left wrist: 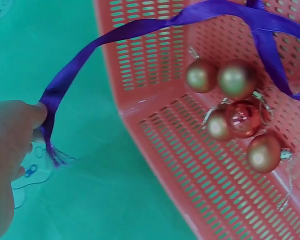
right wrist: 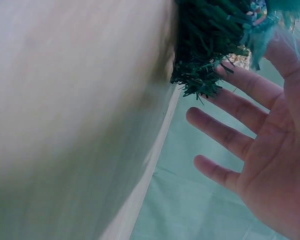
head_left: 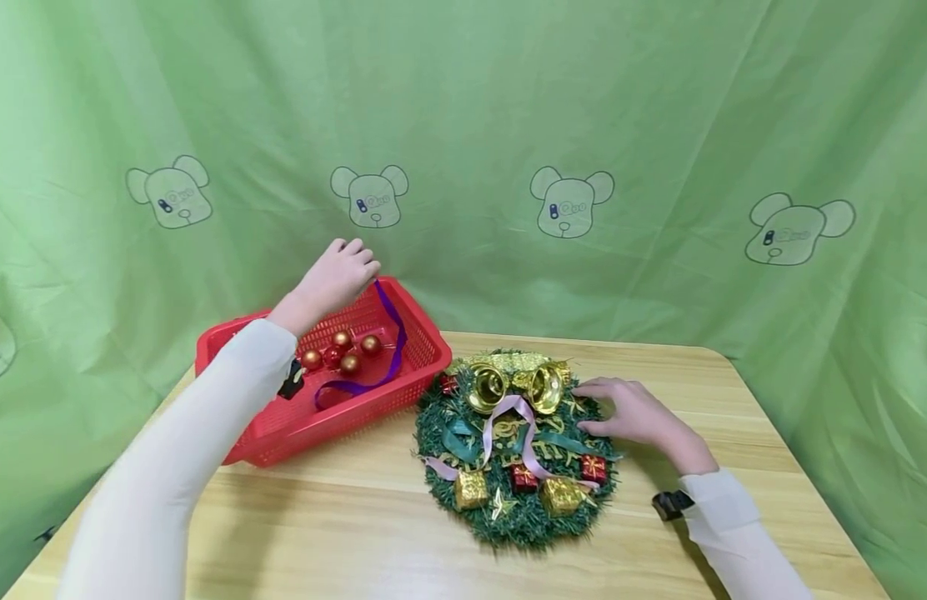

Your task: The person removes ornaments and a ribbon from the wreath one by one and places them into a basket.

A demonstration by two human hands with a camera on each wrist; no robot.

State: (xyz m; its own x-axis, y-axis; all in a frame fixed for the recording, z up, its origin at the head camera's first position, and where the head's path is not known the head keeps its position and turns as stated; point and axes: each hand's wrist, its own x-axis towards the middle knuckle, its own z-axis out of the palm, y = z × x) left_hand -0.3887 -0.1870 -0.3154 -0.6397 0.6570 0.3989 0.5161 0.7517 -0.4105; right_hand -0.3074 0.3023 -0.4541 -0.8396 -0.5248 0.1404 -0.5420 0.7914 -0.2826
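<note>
My left hand [head_left: 339, 275] is raised over the far side of a red plastic basket [head_left: 324, 429]. Between thumb and fingers it pinches a purple ribbon [left wrist: 127, 31] near its frayed end; the rest of the ribbon trails down into the basket. Several gold and red ball ornaments [left wrist: 237, 80] lie on the basket floor. To the right, a green Christmas wreath [head_left: 501, 533] lies on the table, with gold bells [head_left: 488, 388], a pink ribbon [head_left: 488, 429], a teal ribbon and small gift boxes. My right hand [head_left: 634, 410] has its fingers spread, fingertips at the wreath's right edge.
The wooden table [head_left: 358, 533] carries the basket at left and the wreath beside it, close together. A green curtain [head_left: 463, 100] printed with bear heads hangs behind and around the table. Each wrist wears a dark camera strap.
</note>
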